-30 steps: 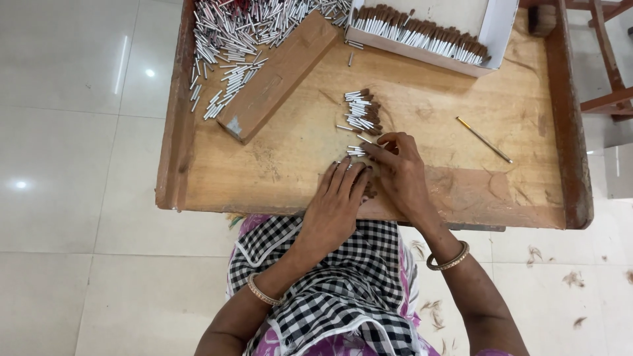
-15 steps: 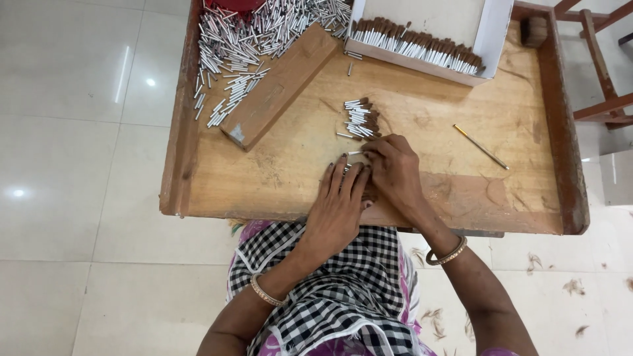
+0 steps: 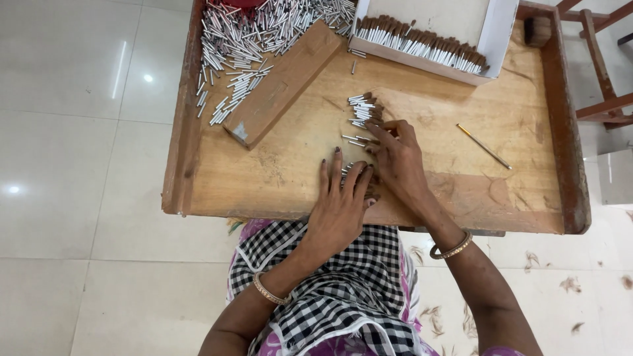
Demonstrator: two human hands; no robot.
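My left hand (image 3: 339,201) lies flat, fingers spread, on the wooden tray table (image 3: 277,178), covering a few thin white-and-brown sticks (image 3: 351,166) near the front edge. My right hand (image 3: 395,158) reaches past it, its fingertips touching a small pile of the same sticks (image 3: 364,112) in the middle of the board. Whether it pinches one of them is hidden by the fingers.
A long wooden block (image 3: 283,82) lies slanted at left, with a heap of loose white sticks (image 3: 254,43) behind it. A white box (image 3: 501,33) at the back holds a row of brown-tipped sticks. A thin yellow rod (image 3: 483,146) lies at right. A red wooden frame (image 3: 603,99) stands at the far right.
My right hand has moved from next to the left hand forward to the small pile of sticks. The left hand has stayed flat near the front edge.
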